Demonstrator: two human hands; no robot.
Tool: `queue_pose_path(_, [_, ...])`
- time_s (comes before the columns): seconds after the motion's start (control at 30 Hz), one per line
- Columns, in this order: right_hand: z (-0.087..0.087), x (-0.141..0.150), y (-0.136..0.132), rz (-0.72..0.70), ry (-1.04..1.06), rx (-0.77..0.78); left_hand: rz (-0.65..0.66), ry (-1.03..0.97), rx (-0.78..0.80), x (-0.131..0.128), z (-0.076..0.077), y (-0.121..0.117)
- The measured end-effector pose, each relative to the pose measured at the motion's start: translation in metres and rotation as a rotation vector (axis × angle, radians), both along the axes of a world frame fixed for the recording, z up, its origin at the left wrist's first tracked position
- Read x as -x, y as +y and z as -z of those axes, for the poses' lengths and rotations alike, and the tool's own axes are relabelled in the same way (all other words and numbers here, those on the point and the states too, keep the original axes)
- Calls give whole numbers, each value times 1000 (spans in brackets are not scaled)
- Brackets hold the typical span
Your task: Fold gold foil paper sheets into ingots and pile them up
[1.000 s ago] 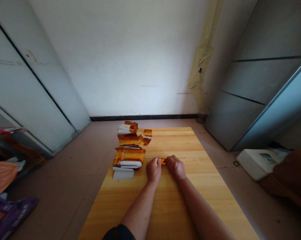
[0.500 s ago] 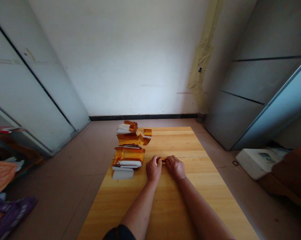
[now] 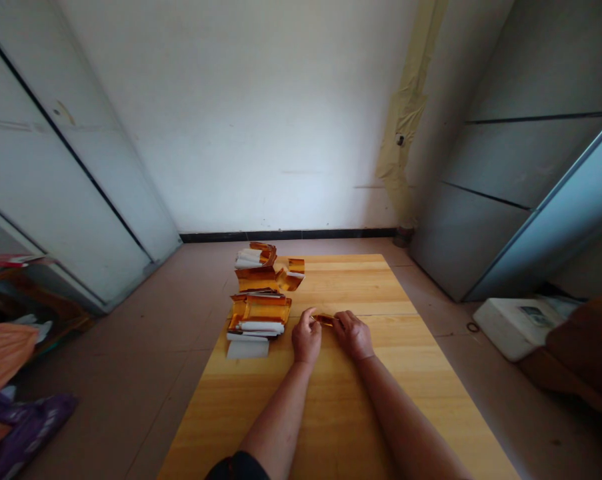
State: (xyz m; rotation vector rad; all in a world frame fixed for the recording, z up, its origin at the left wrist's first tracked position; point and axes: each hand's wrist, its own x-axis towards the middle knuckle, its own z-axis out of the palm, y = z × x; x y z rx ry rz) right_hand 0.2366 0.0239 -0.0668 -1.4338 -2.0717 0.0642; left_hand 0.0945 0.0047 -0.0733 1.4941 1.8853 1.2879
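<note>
Both hands rest over the middle of a wooden table (image 3: 341,407), with a small shiny amber-gold piece of foil-like card (image 3: 324,320) between them. My left hand (image 3: 307,337) pinches its left end between thumb and fingers. My right hand (image 3: 353,335) has its fingers closed on the right end. Most of the piece's edges are hidden by the fingers. To the left of my left hand lies a stack of folded amber-gold card pieces (image 3: 265,309) with white undersides.
Behind that stack are more curled gold pieces (image 3: 255,278) and a small loose one (image 3: 295,266) near the far edge. A white sheet (image 3: 248,350) lies at the left edge. A grey fridge (image 3: 501,167) and a white foam box (image 3: 511,327) stand to the right.
The left fingers have lifted and loosened slightly, and more of the gold piece shows between the hands. The right hand has stayed nearly in place. The stacks have not moved.
</note>
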Motion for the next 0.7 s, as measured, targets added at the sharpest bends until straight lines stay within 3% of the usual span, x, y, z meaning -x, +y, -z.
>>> queue_pose_path(0.27, [3, -1, 1, -29, 17, -27, -59, -9, 20, -2, -1, 2])
queue_pose_path(0.7, [10, -21, 0, -70, 307, 86, -141, -187, -80, 0, 4, 6])
